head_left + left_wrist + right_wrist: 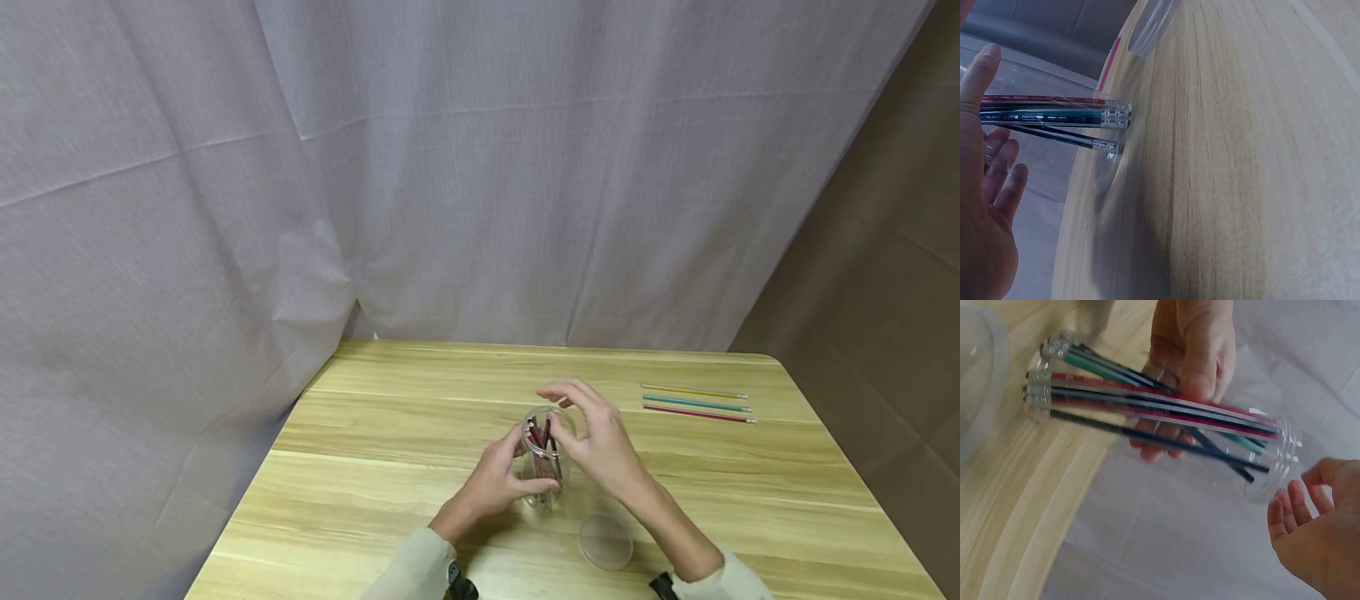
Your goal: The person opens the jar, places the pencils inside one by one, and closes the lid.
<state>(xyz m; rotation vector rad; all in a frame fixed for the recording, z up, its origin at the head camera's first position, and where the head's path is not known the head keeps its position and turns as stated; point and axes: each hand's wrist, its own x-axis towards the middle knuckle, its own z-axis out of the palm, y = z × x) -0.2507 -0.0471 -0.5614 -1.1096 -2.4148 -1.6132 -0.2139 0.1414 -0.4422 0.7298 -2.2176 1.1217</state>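
Observation:
A clear plastic jar (542, 454) stands on the table with several pencils (1166, 403) inside, red, dark and green. Their eraser ends point down at the jar's base, as the left wrist view shows of the pencils (1047, 116). My left hand (491, 477) grips the jar's side, thumb on the near face and fingers round the far one. Over the jar's mouth is my right hand (600, 437), its fingers loosely bent and thumb right by the rim. Nothing shows between the right fingers (1297, 503) in the right wrist view.
A round clear lid (605, 542) lies on the wooden table (360, 500) in front of the jar. Yellow, blue-green and red pencils (697, 403) lie side by side at the back right. Grey curtains (480, 208) hang behind the table and along its left.

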